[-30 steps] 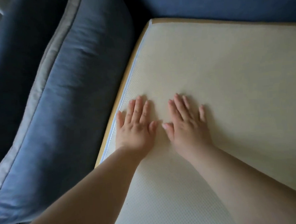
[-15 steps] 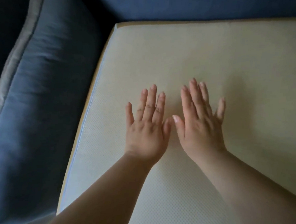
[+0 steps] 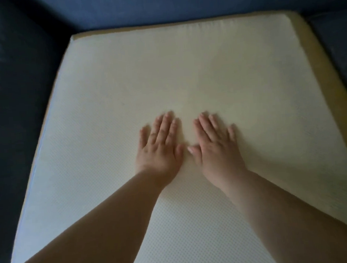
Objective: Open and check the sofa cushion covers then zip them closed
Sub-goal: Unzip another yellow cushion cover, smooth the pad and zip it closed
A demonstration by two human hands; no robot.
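A large cream cushion insert [image 3: 185, 69] with a fine mesh surface lies flat on the dark blue sofa, filling most of the view. Its yellow foam side [image 3: 323, 77] shows along the right and far edges. My left hand [image 3: 159, 146] rests palm down on the middle of the insert, fingers straight. My right hand [image 3: 216, 147] lies flat beside it, thumbs nearly touching. Neither hand holds anything. No zip or blue cover opening is visible.
A dark blue sofa cushion [image 3: 14, 100] flanks the insert on the left. The blue sofa back [image 3: 160, 4] runs along the far edge, and another blue seat cushion [image 3: 340, 46] sits at the right.
Both hands have slid to the right across the insert, staying flat and side by side. The view has swung right, so the insert's right edge now shows.
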